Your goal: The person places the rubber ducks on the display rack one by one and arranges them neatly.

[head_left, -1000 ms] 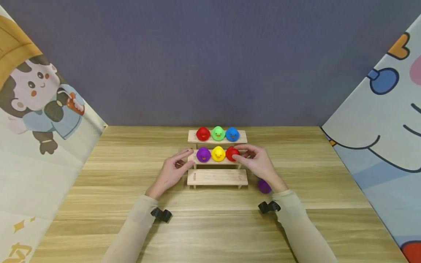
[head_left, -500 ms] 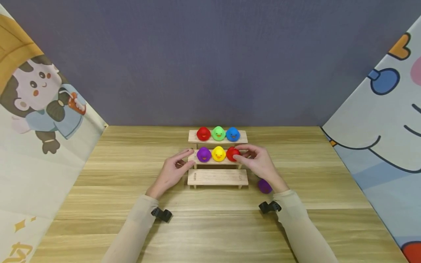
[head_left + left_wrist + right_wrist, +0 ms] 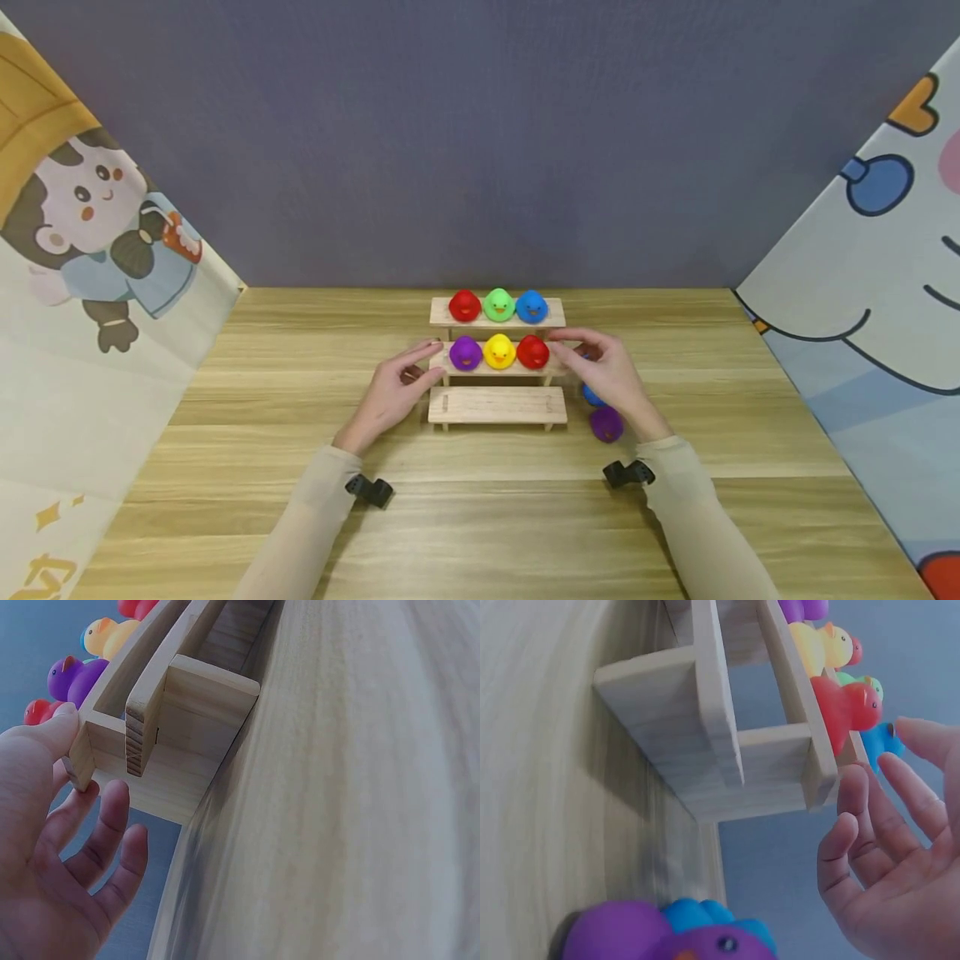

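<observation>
A three-tier wooden stand (image 3: 498, 405) faces me. On its middle step sit a purple rubber duck (image 3: 466, 353), a yellow rubber duck (image 3: 499, 352) and a red rubber duck (image 3: 533, 352). My left hand (image 3: 392, 387) pinches the left end of that step; in the left wrist view the thumb lies on top and a finger underneath. Just right of the red duck is my right hand (image 3: 606, 371), its fingers spread and apart from the duck, as the right wrist view confirms. The top step carries another red duck (image 3: 465, 306), a green duck (image 3: 498, 305) and a blue duck (image 3: 532, 307).
On the table right of the stand lie a loose purple duck (image 3: 607, 424) and a second blue duck (image 3: 593, 394), the latter partly hidden by my right hand. A dark wall (image 3: 480, 150) rises behind the table (image 3: 480, 517). Printed panels stand at both sides.
My right hand has let go of the red duck on the middle step and moved slightly right. The loose blue duck has come into sight. The left hand stays put.
</observation>
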A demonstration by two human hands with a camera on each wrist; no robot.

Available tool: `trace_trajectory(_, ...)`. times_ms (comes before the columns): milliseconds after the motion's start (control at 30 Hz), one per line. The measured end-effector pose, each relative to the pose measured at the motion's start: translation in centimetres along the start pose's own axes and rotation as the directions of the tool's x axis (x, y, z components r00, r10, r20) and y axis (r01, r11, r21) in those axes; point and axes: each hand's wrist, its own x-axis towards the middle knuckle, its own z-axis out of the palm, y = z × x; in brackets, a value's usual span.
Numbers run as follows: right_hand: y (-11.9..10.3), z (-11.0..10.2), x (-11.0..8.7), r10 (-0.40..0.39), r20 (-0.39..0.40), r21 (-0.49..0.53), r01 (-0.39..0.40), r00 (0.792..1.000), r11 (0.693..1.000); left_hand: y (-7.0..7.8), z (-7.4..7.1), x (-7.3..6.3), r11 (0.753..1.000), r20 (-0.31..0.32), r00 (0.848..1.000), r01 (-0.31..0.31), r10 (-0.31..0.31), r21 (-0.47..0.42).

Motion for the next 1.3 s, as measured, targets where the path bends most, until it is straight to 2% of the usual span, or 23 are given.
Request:
trace_trajectory(167, 0.4, -0.8, -0.3, 0.030, -0.031, -0.012, -0.030, 0.999, 0.999, 0.0, 0.1, 0.0, 1.000, -0.005, 1.000, -0.009, 0.009, -0.010)
trace_trajectory(500, 1.2, -2.0, -1.2, 0.046, -0.012, -0.017, -0.046, 0.999, 0.999, -0.1, 0.1, 0.0, 1.000, -0.009, 1.000, -0.013, 0.013, -0.015)
trace_trajectory(933, 2.5, -3.3, -2.4, 0.050, 0.035, 0.000, -0.050, 0.998, 0.999, 0.0, 0.1, 0.0, 1.000, -0.001, 1.000, -0.004, 0.004, -0.021)
trace_trajectory(1300, 3.7, -4.4, -3.5, -0.007, 0.112, 0.036, 0.003, 0.994, 0.999, -0.2, 0.1, 0.0, 0.999, -0.007, 1.000, -0.014, 0.013, -0.033)
